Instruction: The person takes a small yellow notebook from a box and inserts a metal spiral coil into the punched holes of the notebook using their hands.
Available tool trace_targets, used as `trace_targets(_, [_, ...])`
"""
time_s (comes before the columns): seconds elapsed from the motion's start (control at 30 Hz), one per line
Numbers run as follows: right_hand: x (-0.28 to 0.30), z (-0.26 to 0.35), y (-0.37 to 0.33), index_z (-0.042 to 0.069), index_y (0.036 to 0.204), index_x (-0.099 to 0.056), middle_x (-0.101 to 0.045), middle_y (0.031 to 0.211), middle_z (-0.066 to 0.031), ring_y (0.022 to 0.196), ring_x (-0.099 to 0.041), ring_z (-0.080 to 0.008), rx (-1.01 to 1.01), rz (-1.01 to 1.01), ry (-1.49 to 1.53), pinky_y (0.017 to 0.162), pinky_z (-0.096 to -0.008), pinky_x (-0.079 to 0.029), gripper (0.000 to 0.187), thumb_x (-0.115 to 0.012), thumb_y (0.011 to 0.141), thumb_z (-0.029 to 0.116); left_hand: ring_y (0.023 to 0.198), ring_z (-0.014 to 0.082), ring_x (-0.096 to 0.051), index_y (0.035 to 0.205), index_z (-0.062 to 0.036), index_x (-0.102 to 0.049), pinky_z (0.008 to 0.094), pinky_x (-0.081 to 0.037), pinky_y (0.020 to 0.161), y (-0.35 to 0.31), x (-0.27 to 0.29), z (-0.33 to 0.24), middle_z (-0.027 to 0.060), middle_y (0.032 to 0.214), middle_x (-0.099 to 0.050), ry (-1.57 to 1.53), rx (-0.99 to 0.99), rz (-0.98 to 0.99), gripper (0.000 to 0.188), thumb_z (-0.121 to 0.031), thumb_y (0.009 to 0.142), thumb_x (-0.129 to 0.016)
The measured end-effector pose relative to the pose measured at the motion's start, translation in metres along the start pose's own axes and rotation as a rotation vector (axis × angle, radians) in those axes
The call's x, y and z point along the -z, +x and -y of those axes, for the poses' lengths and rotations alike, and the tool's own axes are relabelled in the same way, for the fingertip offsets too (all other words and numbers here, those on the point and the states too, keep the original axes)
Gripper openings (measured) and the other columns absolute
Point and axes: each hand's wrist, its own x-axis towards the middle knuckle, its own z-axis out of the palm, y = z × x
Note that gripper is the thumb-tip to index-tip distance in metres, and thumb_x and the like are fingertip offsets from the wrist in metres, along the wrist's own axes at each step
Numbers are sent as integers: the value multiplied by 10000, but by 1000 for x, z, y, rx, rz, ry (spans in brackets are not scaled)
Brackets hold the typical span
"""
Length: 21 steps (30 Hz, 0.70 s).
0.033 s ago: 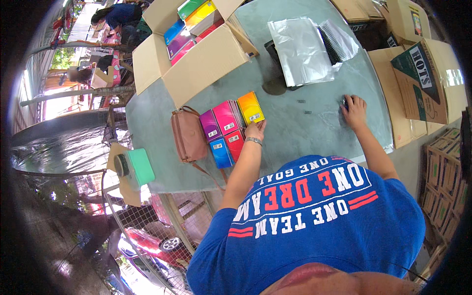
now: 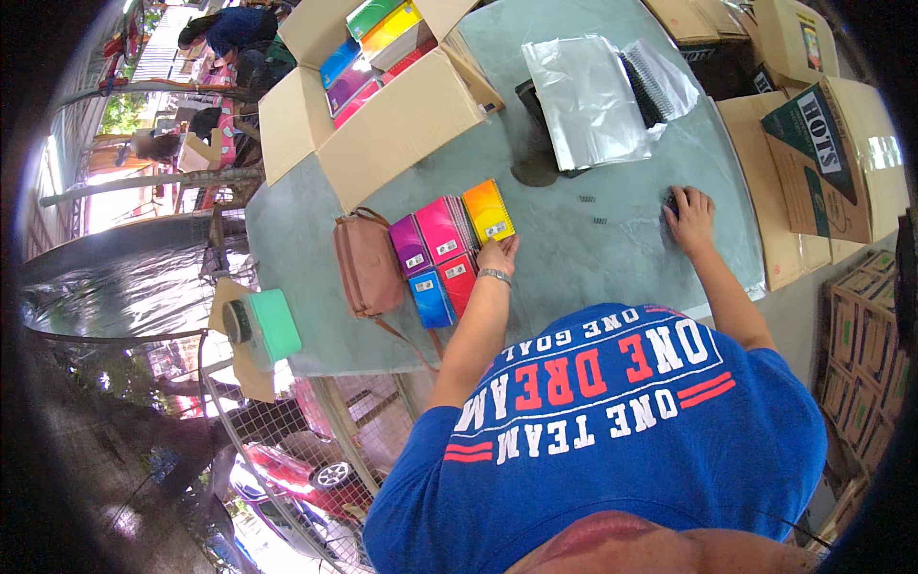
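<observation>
My left hand has its fingers closed at the near edge of a yellow spiral notebook, which lies on the table. To its left, pink, purple, red and blue notebooks lie side by side in two rows. Over on the right, my right hand rests on the tabletop, its fingers curled at a small dark thing that they mostly hide. Between the hands lie two short black coils.
Against the notebooks stands a brown bag. An open carton with more notebooks is at the far left. Clear plastic sheets lie at the back of the green table. Cartons line its right edge; a mint container stands left.
</observation>
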Motion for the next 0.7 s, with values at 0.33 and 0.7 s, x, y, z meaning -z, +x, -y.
trace_targets(0.33, [-4, -1, -8, 128, 1226, -522, -460, 1301, -80, 1232, -390, -281, -98, -49, -6, 1069, -501, -209, 454, -592, 840, 357, 582, 119, -526, 935, -62, -535, 258, -443, 537, -188, -133, -79, 39, 731, -577, 632, -671, 530, 105, -157, 898, -560])
trace_targets(0.7, [15, -3, 27, 102, 1129, -564, -529, 1200, -67, 1162, -453, -247, -201, -236, 64, 1012, -464, -266, 328, -610, 832, 234, 989, 292, -553, 978, -19, -608, 370, -468, 868, -53, -291, -299, 136, 1031, -594, 1534, -2033, 165, 293, -116, 720, -706])
